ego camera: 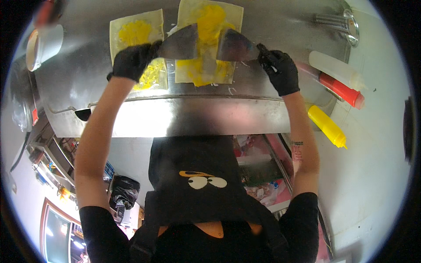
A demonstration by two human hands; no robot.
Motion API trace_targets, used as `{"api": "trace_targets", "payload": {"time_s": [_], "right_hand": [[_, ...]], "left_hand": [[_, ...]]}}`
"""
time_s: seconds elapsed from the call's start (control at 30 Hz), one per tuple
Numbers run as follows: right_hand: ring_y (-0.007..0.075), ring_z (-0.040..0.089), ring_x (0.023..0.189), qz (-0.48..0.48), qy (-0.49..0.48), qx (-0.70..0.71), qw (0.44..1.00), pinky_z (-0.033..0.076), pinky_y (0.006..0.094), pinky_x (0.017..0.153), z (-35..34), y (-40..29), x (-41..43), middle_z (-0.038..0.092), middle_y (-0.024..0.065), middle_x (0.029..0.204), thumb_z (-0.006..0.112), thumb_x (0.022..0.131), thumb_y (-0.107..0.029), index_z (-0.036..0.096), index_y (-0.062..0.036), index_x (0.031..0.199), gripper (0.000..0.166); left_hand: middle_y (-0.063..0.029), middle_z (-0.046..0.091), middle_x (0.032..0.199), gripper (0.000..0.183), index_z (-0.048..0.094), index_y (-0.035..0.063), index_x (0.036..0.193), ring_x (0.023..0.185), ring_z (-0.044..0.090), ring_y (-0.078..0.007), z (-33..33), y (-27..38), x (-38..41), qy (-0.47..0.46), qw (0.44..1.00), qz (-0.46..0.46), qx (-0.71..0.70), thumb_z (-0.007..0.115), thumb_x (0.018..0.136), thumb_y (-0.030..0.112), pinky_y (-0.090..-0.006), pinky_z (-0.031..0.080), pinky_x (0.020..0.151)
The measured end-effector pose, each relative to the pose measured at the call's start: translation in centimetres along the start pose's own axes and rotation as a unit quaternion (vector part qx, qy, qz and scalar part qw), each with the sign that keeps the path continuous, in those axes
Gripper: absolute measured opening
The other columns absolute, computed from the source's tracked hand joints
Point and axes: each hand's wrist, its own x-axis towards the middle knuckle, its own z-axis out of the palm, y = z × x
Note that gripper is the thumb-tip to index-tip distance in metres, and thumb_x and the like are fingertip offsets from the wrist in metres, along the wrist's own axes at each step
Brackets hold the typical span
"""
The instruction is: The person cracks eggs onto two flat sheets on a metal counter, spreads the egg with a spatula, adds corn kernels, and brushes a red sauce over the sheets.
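My left hand [133, 60], in a black glove, grips a fan-shaped metal scraper [181, 42]. A second such scraper [237, 47] is held by my right hand [279, 67], also gloved in black. Both blades angle inward over the right-hand flat dough sheet [236, 14], with a narrow gap between them. Beaten egg [210, 19] is spread in yellow patches on that sheet and partly hidden by the blades. Another pale dough sheet [158, 26] with yellow egg lies to the left, partly covered by my left hand and wrist.
The sheets rest on a metal griddle [82, 62] with a raised front seam and a metal ledge [197, 115]. To the right are a metal shaker [332, 23], a clear squeeze bottle [332, 67], a red one [340, 88] and a yellow one [325, 125]. A white tub [49, 46] stands left.
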Motion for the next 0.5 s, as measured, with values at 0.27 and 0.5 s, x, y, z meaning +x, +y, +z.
{"api": "trace_targets", "payload": {"time_s": [0.27, 0.5], "right_hand": [[0.0307, 0.059, 0.09, 0.01, 0.033, 0.008, 0.999, 0.049, 0.0401, 0.077, 1.8, 2.0, 2.6, 0.064, 0.0096, 0.098, 0.06, 0.085, -0.021, 0.061, -0.0224, 0.12, 0.035], [0.0309, 0.06, 0.088, 0.036, 0.092, 0.034, 0.995, 0.049, 0.0396, 0.077, 4.0, 0.9, 0.0, 0.064, 0.0095, 0.096, 0.06, 0.085, -0.022, 0.063, -0.0235, 0.117, 0.032]], "left_hand": [[-0.0124, 0.069, 0.09, 0.031, 0.07, 0.0134, 0.099, 0.086, 0.065, -0.032, -0.7, -1.6, 7.5, 0.019, 0.997, 0.067, 0.042, 0.05, 0.093, 0.037, -0.039, 0.051, 0.077], [-0.0066, 0.06, 0.063, 0.058, 0.068, 0.0052, 0.084, 0.052, 0.056, -0.015, 1.0, -2.1, 3.9, 0.045, 0.988, -0.03, -0.147, 0.052, 0.085, 0.061, -0.0302, 0.046, 0.053]]}}
